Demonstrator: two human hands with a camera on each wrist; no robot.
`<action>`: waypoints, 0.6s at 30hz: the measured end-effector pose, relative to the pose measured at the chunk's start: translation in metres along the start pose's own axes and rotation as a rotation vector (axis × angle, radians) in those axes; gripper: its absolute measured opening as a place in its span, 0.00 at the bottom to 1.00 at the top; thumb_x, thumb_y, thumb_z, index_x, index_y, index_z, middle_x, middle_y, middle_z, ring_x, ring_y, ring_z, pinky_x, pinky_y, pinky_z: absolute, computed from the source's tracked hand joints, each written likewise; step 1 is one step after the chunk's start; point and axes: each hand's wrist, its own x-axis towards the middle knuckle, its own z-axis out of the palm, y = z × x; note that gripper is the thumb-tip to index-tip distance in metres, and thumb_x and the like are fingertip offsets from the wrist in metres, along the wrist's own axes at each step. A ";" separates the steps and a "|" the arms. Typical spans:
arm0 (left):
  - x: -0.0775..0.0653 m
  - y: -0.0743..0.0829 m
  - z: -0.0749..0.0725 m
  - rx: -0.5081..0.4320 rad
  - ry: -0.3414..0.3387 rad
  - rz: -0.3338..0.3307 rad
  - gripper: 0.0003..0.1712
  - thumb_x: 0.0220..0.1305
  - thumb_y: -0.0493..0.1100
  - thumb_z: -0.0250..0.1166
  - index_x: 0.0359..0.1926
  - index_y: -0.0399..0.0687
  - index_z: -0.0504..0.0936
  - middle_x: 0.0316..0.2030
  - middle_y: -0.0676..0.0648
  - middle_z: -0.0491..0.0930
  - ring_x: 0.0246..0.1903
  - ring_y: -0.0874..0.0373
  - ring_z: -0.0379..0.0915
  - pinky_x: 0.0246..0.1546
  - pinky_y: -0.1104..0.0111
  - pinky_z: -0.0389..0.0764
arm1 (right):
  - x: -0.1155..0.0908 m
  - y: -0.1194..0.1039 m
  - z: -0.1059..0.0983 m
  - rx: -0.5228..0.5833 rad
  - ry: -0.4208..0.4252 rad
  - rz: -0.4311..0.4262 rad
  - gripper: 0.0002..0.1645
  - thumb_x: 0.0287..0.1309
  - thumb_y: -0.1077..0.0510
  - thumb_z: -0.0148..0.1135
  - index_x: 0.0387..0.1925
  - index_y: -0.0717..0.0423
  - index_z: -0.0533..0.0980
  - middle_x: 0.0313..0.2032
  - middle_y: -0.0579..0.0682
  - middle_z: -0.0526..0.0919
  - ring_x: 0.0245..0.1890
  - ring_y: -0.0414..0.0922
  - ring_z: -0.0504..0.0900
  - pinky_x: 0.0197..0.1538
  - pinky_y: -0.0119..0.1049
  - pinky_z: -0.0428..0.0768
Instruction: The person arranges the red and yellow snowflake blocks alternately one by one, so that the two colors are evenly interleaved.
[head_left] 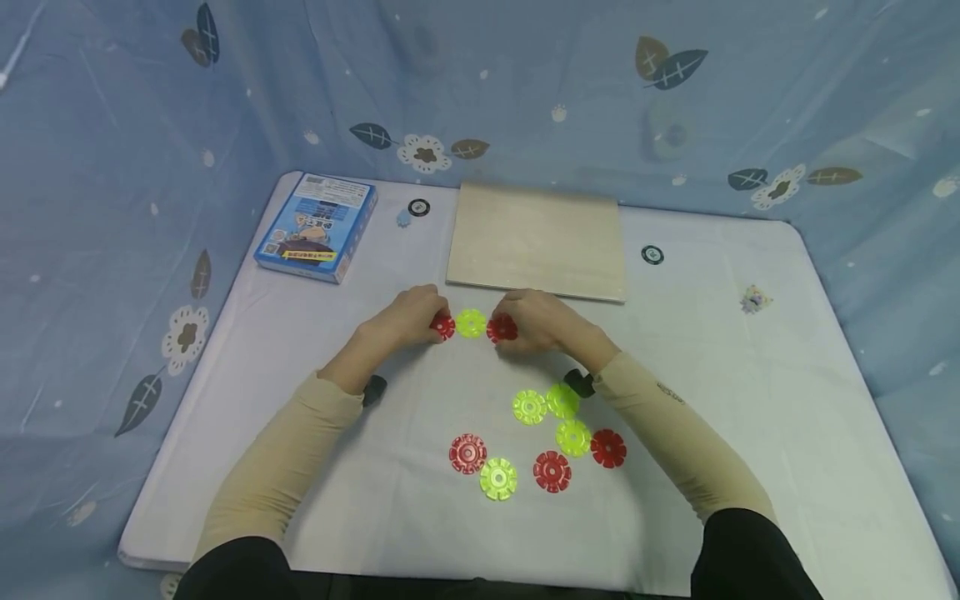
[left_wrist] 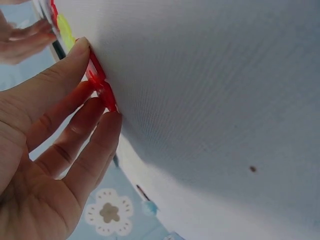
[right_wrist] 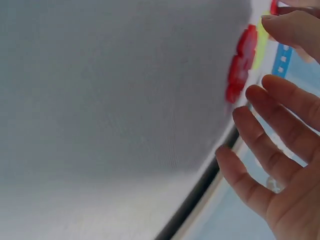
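Centrally, three discs in a row: left red disc, yellow disc between, right red disc. Left hand: thumb and fingers pinching the left red disc. Right hand: fingers spread wide beside the right red disc; contact unclear. Nearer: seven loose discs, four yellow, three red. Far: board. Far left: box.
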 end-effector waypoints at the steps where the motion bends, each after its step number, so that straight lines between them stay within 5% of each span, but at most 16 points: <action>1: 0.000 0.000 0.000 0.003 0.000 0.001 0.21 0.52 0.40 0.73 0.48 0.37 0.82 0.41 0.43 0.77 0.41 0.51 0.73 0.46 0.62 0.75 | -0.003 0.000 0.000 -0.004 0.010 -0.012 0.26 0.48 0.44 0.71 0.47 0.53 0.81 0.47 0.48 0.83 0.46 0.44 0.81 0.51 0.39 0.79; 18: 0.001 0.000 0.000 -0.001 -0.017 -0.013 0.21 0.53 0.40 0.73 0.48 0.37 0.81 0.40 0.43 0.76 0.40 0.52 0.71 0.45 0.61 0.74 | -0.081 -0.032 0.011 0.001 -0.119 -0.159 0.28 0.45 0.45 0.71 0.51 0.43 0.79 0.50 0.42 0.82 0.52 0.45 0.77 0.60 0.46 0.73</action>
